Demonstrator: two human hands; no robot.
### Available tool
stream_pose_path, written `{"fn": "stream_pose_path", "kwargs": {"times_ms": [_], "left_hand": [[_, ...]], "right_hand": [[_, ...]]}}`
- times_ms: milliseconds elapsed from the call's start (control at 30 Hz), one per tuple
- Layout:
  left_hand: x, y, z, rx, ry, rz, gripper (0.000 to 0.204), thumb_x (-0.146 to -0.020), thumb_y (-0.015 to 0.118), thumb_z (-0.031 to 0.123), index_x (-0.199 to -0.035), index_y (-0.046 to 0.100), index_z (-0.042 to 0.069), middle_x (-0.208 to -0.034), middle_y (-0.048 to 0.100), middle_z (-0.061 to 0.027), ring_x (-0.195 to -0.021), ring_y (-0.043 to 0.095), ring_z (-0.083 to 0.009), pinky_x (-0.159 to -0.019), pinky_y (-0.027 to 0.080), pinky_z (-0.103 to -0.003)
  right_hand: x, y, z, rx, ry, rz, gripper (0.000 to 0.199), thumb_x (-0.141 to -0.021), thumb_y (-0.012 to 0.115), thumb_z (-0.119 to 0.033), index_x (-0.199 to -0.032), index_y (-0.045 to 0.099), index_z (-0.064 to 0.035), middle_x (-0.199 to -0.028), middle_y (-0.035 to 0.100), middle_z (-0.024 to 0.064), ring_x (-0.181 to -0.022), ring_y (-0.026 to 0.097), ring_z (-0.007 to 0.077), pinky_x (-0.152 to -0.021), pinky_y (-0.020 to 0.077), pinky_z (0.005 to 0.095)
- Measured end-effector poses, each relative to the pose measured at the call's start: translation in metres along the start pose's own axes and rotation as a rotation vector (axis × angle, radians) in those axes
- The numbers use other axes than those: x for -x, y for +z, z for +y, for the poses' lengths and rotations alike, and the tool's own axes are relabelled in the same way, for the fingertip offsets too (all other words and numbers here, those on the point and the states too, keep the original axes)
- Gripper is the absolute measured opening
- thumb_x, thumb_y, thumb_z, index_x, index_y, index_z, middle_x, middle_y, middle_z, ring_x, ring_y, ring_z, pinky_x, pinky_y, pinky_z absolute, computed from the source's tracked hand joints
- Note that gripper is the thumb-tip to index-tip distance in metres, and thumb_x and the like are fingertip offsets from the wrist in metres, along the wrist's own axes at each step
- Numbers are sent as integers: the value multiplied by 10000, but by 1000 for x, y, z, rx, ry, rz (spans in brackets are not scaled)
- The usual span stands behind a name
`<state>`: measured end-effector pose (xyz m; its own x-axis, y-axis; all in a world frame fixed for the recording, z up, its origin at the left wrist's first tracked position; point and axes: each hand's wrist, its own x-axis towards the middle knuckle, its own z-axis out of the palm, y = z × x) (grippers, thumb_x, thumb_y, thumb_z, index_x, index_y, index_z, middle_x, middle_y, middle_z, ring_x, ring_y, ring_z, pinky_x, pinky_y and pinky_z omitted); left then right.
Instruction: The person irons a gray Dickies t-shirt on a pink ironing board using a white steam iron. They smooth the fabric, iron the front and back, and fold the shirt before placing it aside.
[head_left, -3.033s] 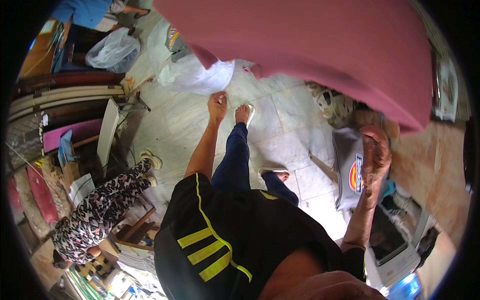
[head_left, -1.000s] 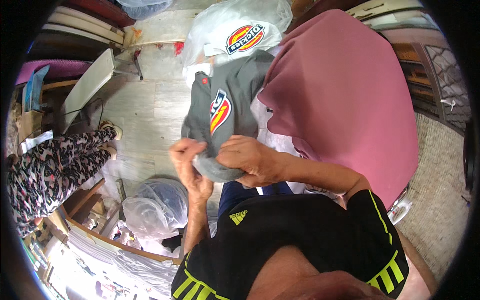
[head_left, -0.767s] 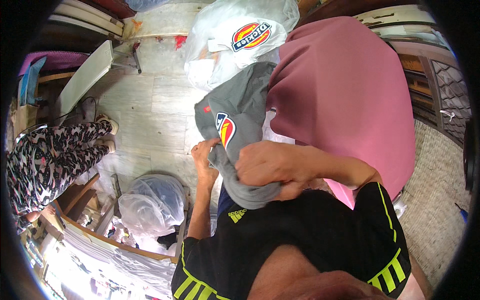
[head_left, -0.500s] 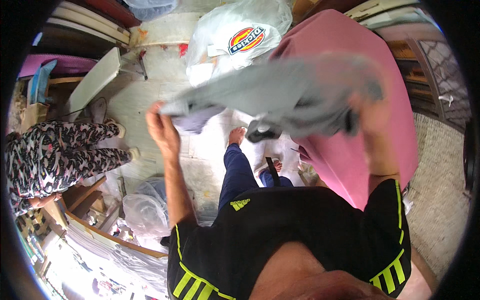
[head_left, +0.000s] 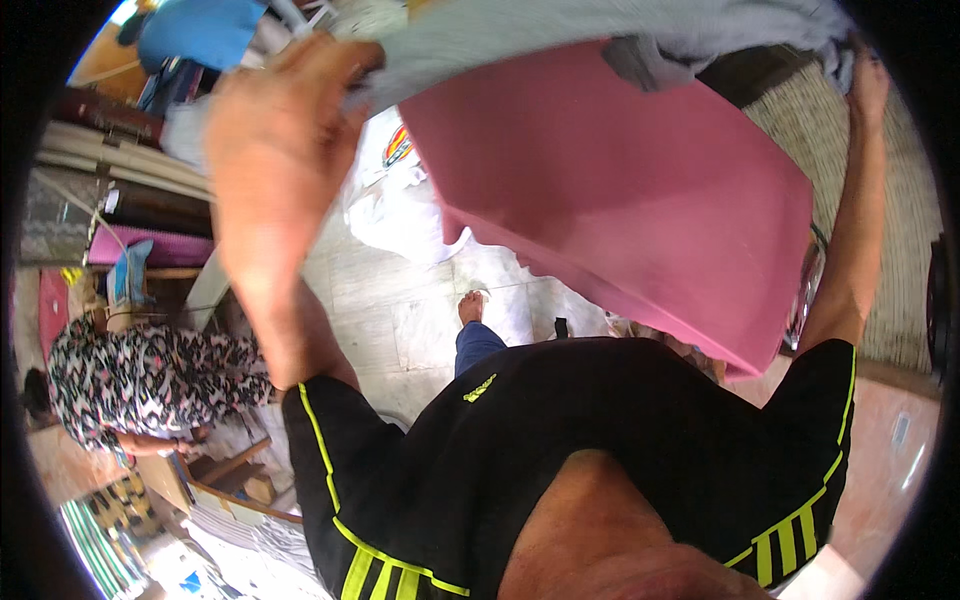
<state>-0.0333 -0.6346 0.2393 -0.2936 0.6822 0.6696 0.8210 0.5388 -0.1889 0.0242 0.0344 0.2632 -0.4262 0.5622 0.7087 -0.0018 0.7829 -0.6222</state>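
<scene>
A grey garment (head_left: 560, 28) stretches across the top of the view, lifted high between my two hands. At its left end, my left hand (head_left: 290, 150) is closed on the cloth, blurred by motion. My right hand (head_left: 868, 90) grips the opposite end at the upper right, with that arm held almost straight. A loose fold of the cloth hangs over the far part of a table covered in pink cloth (head_left: 620, 190). Part of the garment runs out of view, so its exact kind cannot be told.
A white plastic bag (head_left: 400, 215) lies on the pale tiled floor (head_left: 375, 295) beside the pink table. At the left a person in a patterned outfit (head_left: 150, 380) bends near a wooden frame (head_left: 230, 470). A woven mat (head_left: 910, 200) lies at the right.
Both hands have risen and moved farther apart, carrying the grey garment up and away from my body. It is now pulled wide. My view has turned toward the pink table.
</scene>
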Motion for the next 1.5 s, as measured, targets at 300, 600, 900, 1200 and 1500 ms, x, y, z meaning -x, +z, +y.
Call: {"fn": "stream_pose_path", "kwargs": {"times_ms": [300,600,900,1200,1500], "left_hand": [[37,229,174,908,-285,-346,363,-773,710,97,-1132,666,56,-1050,690,-166,-918,672,-375,-762,544,-436],[88,217,93,915,-247,-90,267,-753,721,6,-1012,698,70,-1053,682,-79,-1014,632,-312,-812,513,-413],[87,252,36,895,1,-269,266,-772,734,63,-1035,734,104,-1077,692,-36,-1065,609,-282,-864,497,-414],[-9,248,-21,1223,113,-520,194,-952,625,145,-1053,719,7,-844,695,-114,-766,648,-266,-733,509,-343],[-58,254,14,1622,14,-576,201,-924,689,185,-960,720,-10,-810,702,-78,-691,586,-105,-616,467,-283]], "right_hand": [[285,68,-15,-50,105,-484,464,-861,699,-47,-1310,597,-107,-1251,644,58,-1115,600,185,-955,472,327],[402,123,-129,-229,-78,-904,405,-807,771,-193,-1171,641,-73,-1151,625,127,-1095,612,314,-927,485,401],[415,148,-168,131,-122,-912,532,-733,840,-352,-1125,633,-58,-1087,612,117,-1011,588,336,-871,469,435],[371,170,-197,21,136,-749,181,-847,695,-158,-960,711,-18,-975,625,142,-923,644,319,-812,509,425],[294,128,-188,12,39,-704,178,-873,644,-24,-1041,702,-24,-817,674,139,-695,669,272,-637,527,371]]}}
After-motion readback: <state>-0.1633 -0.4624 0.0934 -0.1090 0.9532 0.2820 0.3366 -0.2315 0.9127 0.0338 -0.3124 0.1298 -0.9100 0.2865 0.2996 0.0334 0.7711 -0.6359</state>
